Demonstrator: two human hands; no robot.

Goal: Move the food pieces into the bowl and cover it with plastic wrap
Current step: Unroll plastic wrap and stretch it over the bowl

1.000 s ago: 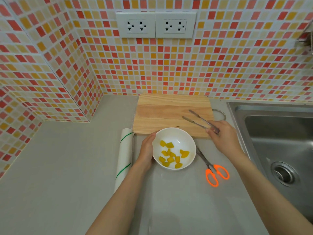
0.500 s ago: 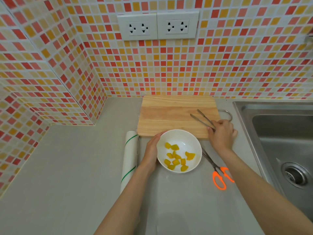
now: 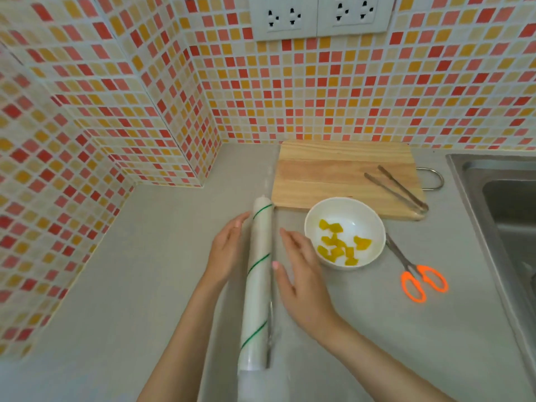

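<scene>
Flanking the plastic wrap roll point(image 3: 256, 288), both hands lie flat and open on the grey counter point(image 3: 116, 285), grasping nothing. Left hand point(image 3: 227, 250) sits on the roll's left side, fingers extended forward, fingertips near the roll's far end, palm edge touching or just beside the roll, can't tell which. Right hand point(image 3: 301, 277) is on the roll's right side, fingers stretched out and slightly spread, thumb tip against the roll's edge or the loose film there. Both forearms enter from the bottom edge, cut off by the frame. White bowl point(image 3: 345, 232) stands just right of the right hand, holding the yellow food pieces point(image 3: 339, 246); it sits at the near edge of the wooden cutting board point(image 3: 333, 172). Metal tongs point(image 3: 397, 188) rest on the board's right part, released. Orange-handled scissors point(image 3: 414, 271) lie right of the bowl, blades pointing at its rim. Sink point(image 3: 504, 198) is cut off at the right. Transparent film beside the roll is hard to make out; its extent is unclear. Roll's near end blurs out at the bottom.
</scene>
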